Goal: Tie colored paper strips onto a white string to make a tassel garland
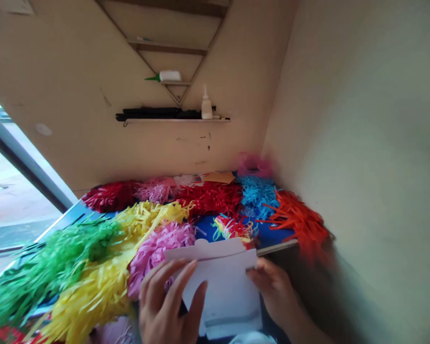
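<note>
While your left hand [166, 303] lies across the lower left of a white folded card [224, 291], fingers spread, your right hand [274, 291] pinches the card's right edge. That right grip is clamped on the card; the left fingers press on its face, but you cannot tell whether that thumb closes behind it.

The card sits between your hands, slightly nearer the left, over the near edge of the surface. Its long axis runs side to side, and a rounded tab on its far edge points away from you.

Beyond it, about ten bunches of shredded paper crowd the surface, though overlaps make the count uncertain. A pink bunch [161, 253] almost touches the card's far left corner, with a yellow bunch [103, 272] and a green bunch [53, 263] further left. A multicoloured bunch [232, 227] sits just past the tab on a blue sheet [208, 229]. Two red bunches [211, 198], a blue bunch [258, 196] and an orange bunch [297, 220] lie toward the far right corner.

Higher up, one narrow shelf [175, 120] carries one glue bottle [207, 105] and one long black object [161, 113].
</note>
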`<state>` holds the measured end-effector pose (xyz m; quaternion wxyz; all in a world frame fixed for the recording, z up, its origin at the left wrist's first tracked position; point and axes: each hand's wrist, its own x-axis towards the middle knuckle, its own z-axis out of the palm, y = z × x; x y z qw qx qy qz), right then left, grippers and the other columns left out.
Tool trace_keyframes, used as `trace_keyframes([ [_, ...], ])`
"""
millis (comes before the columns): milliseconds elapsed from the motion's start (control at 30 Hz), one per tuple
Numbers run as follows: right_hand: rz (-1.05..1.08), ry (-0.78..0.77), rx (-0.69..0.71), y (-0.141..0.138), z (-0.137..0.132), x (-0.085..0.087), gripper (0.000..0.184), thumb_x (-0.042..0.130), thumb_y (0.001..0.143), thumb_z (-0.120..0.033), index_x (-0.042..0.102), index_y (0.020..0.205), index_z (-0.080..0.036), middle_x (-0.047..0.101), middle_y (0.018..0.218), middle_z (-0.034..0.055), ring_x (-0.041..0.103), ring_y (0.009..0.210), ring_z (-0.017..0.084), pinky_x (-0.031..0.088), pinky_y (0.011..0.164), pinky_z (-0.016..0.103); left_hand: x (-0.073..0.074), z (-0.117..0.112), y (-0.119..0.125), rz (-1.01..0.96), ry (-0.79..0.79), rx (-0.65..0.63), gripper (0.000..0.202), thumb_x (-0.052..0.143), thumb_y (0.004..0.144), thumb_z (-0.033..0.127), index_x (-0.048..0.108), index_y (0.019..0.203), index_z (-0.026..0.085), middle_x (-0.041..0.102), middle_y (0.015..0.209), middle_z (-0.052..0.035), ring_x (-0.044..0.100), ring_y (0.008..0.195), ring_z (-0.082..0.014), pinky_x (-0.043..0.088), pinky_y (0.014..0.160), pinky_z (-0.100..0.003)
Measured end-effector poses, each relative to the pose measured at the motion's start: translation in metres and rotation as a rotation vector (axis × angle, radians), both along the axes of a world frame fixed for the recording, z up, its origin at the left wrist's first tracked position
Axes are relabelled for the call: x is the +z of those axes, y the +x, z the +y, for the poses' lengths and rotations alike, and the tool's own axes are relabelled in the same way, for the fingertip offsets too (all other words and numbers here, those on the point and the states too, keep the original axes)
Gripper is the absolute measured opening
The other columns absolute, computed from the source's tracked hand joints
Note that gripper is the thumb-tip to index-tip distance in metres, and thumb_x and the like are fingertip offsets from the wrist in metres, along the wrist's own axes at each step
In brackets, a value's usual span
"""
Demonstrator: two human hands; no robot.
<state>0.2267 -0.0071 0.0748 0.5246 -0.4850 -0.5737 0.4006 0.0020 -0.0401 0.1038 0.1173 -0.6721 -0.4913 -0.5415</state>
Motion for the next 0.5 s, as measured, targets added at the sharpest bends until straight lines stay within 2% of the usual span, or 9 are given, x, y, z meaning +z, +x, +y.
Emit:
trace_keyframes([
  [33,0.03,-0.021,0.007,-0.003,-0.004,-0.01,0.041,0.063,0.077,-0.058,0.06,0.062,-0.02,0.055,0.055,-0.0001,0.048,0.051,0.014,0.041,0.047,0.024,0.007,0.01,0.005,0.118,-0.032,0.008,0.027,0.069,0.08,0.025,0.067,0.107,0.029,0.066,0.101,-0.0063,0.059,0.096,-0.0255,0.042,0.089,-0.042],
  [100,0.059,-0.03,-0.01,-0.005,-0.007,-0.024,0.04,0.061,0.08,-0.058,0.064,0.067,-0.02,0.06,0.06,0.0018,0.054,0.056,0.017,0.046,0.051,0.025,0.013,0.027,0.013,0.224,-0.166,0.0,0.016,0.064,0.084,0.031,0.067,0.099,0.026,0.068,0.095,-0.0055,0.06,0.09,-0.0238,0.042,0.085,-0.039],
  [200,0.044,-0.024,-0.03,-0.003,-0.006,-0.038,0.039,0.06,0.081,-0.057,0.065,0.07,-0.02,0.063,0.063,0.003,0.057,0.058,0.019,0.047,0.052,0.026,0.007,0.041,0.016,0.213,-0.371,-0.079,0.013,0.056,0.088,0.034,0.062,0.083,0.023,0.068,0.085,-0.0036,0.062,0.08,-0.0212,0.045,0.077,-0.035],
  [300,0.0,0.029,-0.082,-0.002,-0.006,-0.05,0.033,0.058,0.086,-0.051,0.068,0.076,-0.021,0.066,0.066,0.0035,0.06,0.058,0.02,0.048,0.051,0.027,-0.002,0.043,0.015,0.173,-0.494,-0.179,0.014,0.055,0.089,0.034,0.062,0.085,0.023,0.07,0.082,-0.0027,0.064,0.078,-0.0211,0.047,0.072,-0.033],
  [333,-0.047,0.109,-0.151,-0.004,-0.007,-0.052,0.026,0.058,0.088,-0.045,0.069,0.081,-0.022,0.067,0.069,0.0038,0.061,0.061,0.021,0.05,0.054,0.029,-0.004,0.043,0.016,0.165,-0.523,-0.2,0.014,0.055,0.089,0.034,0.064,0.086,0.023,0.072,0.083,-0.0029,0.065,0.078,-0.0216,0.047,0.073,-0.033],
  [400,-0.199,0.384,-0.311,-0.009,-0.008,-0.054,0.013,0.061,0.088,-0.032,0.07,0.095,-0.025,0.068,0.079,0.005,0.064,0.072,0.023,0.053,0.066,0.034,-0.004,0.042,0.018,0.16,-0.577,-0.236,0.016,0.056,0.089,0.036,0.066,0.085,0.024,0.073,0.083,-0.0035,0.066,0.08,-0.023,0.047,0.074,-0.034],
  [433,-0.29,0.535,-0.353,-0.012,-0.008,-0.052,0.016,0.063,0.087,-0.025,0.069,0.102,-0.027,0.068,0.084,0.0056,0.064,0.078,0.024,0.053,0.072,0.036,-0.002,0.042,0.02,0.161,-0.606,-0.258,0.017,0.056,0.089,0.036,0.067,0.083,0.024,0.074,0.084,-0.004,0.066,0.081,-0.0234,0.046,0.075,-0.034],
  [500,-0.446,0.743,-0.309,-0.019,-0.007,-0.044,0.029,0.065,0.085,-0.018,0.066,0.112,-0.03,0.068,0.092,0.0062,0.063,0.086,0.024,0.051,0.079,0.038,0.004,0.042,0.023,0.17,-0.652,-0.309,0.02,0.053,0.091,0.034,0.069,0.082,0.024,0.074,0.084,-0.0049,0.066,0.082,-0.0236,0.045,0.077,-0.034],
])
